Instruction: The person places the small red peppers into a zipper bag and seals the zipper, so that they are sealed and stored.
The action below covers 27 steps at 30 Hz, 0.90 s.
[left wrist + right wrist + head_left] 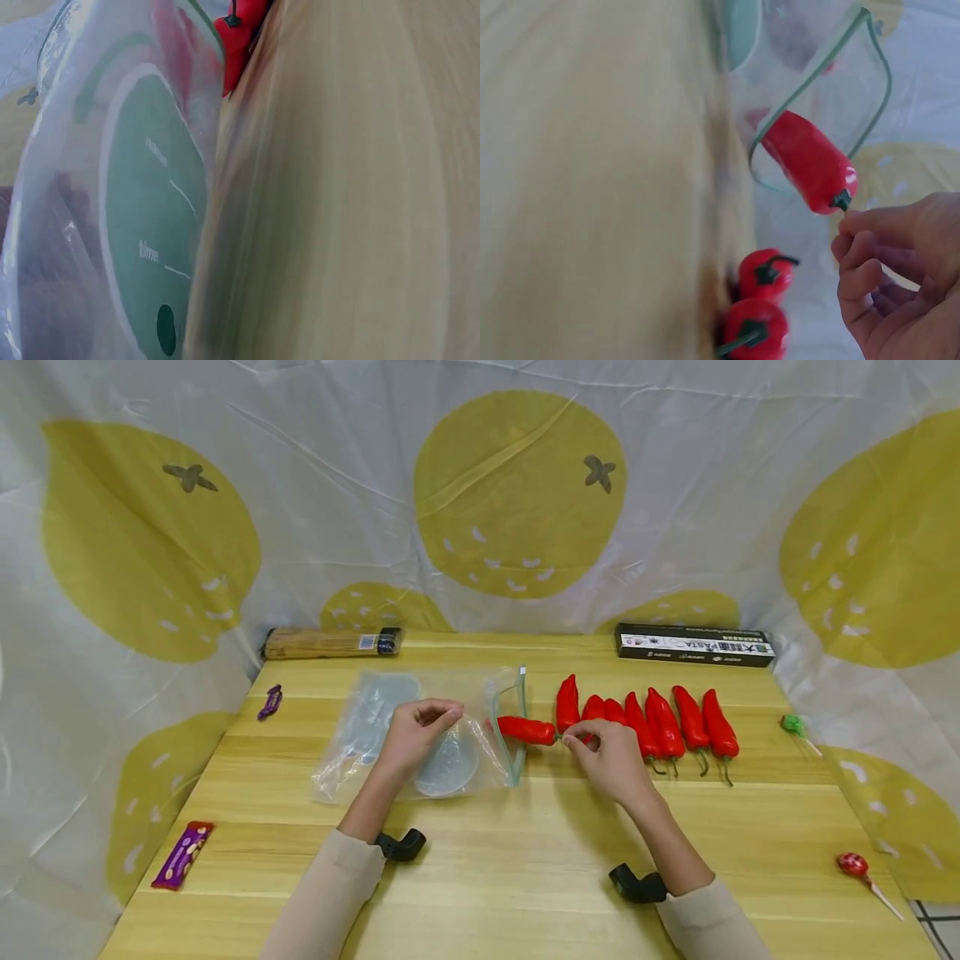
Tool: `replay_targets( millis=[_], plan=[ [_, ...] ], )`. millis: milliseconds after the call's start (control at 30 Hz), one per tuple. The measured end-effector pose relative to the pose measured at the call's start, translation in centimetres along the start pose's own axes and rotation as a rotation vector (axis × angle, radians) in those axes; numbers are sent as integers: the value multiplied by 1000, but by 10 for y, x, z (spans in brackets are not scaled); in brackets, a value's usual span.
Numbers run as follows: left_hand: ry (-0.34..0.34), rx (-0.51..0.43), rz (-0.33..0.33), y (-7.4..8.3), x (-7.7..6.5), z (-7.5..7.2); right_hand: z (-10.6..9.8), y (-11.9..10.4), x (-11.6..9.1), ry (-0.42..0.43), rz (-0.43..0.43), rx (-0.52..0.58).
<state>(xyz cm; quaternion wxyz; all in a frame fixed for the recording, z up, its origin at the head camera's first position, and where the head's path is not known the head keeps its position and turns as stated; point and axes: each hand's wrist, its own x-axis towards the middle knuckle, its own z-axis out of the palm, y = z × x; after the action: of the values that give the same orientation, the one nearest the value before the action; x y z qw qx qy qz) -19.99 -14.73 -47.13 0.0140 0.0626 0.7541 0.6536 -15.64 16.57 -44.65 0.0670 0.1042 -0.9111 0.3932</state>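
A clear zip bag with pale green printed patches lies on the table, its green-edged mouth standing apart on the right side. Over its middle, my left hand pinches the upper film; in the left wrist view the raised film hides most of that hand. My right hand pinches a red chili pepper by its stem. In the right wrist view this pepper points tip first through the bag's mouth. Several more red peppers lie in a row at the right, some partly behind the right hand.
At the back are a wrapped bundle of thin sticks and a black pasta box. A small purple candy and a purple bar lie left. Green and red lollipops lie right. A lemon-print curtain encloses the table.
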Motion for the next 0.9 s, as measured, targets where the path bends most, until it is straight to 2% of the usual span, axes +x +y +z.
replay_targets(
  millis=[100, 200, 433, 633, 667, 733, 900],
  plan=[
    [-1, -9, 9, 0, 0, -1, 0, -10, 11, 23, -35, 7],
    [-3, -13, 19, -2, 1, -3, 5, -19, 25, -4, -30, 11],
    [-27, -53, 22, -4, 1, -3, 27, -24, 56, -134, 78, 152],
    [-35, -28, 24, -8, -1, 0, 44, -17, 64, -77, 161, 220],
    [-38, -21, 21, -9, -1, 0, 46, -16, 63, -69, 186, 257],
    [-39, -9, 8, -10, -2, 1, 50, -16, 61, -68, 244, 402],
    [-42, -15, -23, -10, -4, 4, 54, -23, 54, -106, 404, 891]
  ],
)
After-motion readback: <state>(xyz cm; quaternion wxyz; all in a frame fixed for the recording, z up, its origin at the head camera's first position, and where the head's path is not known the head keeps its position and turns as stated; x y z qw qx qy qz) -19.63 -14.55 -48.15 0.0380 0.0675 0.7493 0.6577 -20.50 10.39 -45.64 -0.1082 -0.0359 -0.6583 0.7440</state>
